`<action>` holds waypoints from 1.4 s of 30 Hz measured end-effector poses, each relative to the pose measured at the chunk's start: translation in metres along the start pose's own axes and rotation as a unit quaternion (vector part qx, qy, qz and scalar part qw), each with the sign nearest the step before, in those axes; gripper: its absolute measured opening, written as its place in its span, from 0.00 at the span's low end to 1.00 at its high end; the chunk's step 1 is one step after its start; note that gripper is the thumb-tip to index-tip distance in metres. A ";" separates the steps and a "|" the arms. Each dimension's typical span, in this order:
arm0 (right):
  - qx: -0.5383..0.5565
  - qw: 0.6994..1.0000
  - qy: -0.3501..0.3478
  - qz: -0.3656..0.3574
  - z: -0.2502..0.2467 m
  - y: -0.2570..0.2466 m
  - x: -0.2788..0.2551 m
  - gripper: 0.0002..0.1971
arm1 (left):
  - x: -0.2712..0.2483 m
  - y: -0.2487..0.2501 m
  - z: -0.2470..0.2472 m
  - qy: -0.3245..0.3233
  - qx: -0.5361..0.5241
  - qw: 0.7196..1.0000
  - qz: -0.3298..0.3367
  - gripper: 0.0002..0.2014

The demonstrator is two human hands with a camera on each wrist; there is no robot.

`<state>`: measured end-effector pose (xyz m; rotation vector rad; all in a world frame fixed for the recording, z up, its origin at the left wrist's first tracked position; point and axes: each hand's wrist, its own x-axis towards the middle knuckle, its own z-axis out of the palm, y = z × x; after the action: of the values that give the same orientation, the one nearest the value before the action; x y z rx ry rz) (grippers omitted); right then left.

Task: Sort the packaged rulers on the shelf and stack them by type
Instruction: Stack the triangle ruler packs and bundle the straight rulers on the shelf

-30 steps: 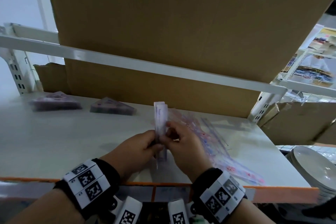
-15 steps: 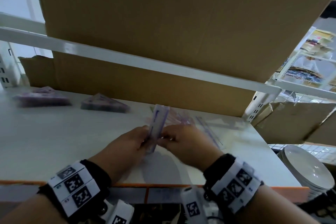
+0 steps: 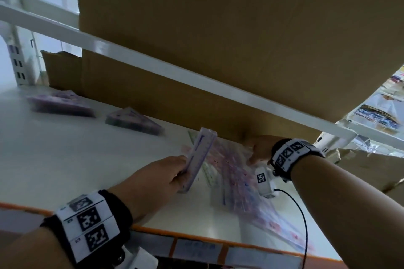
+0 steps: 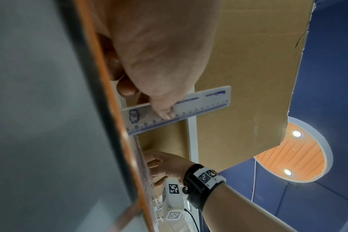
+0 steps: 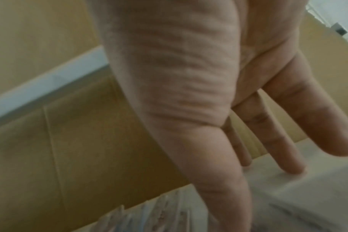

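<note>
A left hand [image 3: 161, 178] grips a light, stiff stack of packaged straight rulers [image 3: 200, 159] at its near end; the right hand [image 3: 259, 148], fingers spread, reaches slippery loose packets [image 3: 236, 181] far right.

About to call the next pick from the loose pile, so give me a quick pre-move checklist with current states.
1. Left hand grips the straight ruler stack: ok, thumb clamps it in the left wrist view.
2. Right hand free for a pick: ok, fingers straight, holding nothing.
3. Right hand over the loose pile: ok, at its far edge by the cardboard.
4. Next ruler's type readable: cannot tell, the pile is blurred.
5. Two triangle stacks separate at far left: ok.
6. Wrist cable free of the pile: cannot tell.
</note>
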<state>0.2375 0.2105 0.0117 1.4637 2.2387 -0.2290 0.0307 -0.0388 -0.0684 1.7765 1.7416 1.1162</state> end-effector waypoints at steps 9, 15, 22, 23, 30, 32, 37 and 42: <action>-0.006 0.997 -0.071 0.024 0.004 0.008 0.027 0.10 | 0.000 0.004 0.000 0.011 0.001 1.000 -0.008 0.11; 0.075 0.993 -0.002 0.096 0.017 0.051 0.015 0.26 | 0.000 0.007 -0.002 0.000 -0.023 1.000 -0.012 0.12; 0.152 0.955 0.109 0.228 0.058 0.134 -0.006 0.33 | -0.001 0.005 -0.001 -0.014 -0.018 0.999 -0.040 0.05; 0.179 0.950 0.100 0.234 0.062 0.144 -0.008 0.32 | -0.001 0.004 -0.001 -0.019 -0.020 0.999 -0.044 0.05; 0.242 0.906 0.115 0.327 0.082 0.178 -0.033 0.22 | 0.000 0.004 0.000 -0.037 -0.024 0.997 -0.058 0.02; 0.317 0.876 0.112 0.347 0.088 0.183 -0.037 0.22 | 0.000 0.002 0.001 -0.038 -0.021 0.998 -0.055 0.02; 0.408 0.825 0.167 0.354 0.091 0.201 -0.047 0.21 | 0.001 0.000 0.001 -0.037 -0.018 0.997 -0.058 0.03; 0.568 0.735 0.267 0.256 0.070 0.201 -0.058 0.14 | 0.000 0.001 0.000 -0.042 -0.034 0.997 -0.056 0.04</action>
<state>0.4572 0.2210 -0.0025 3.0290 1.9196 -1.3038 0.0308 -0.0387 -0.0676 1.6392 1.7105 1.0276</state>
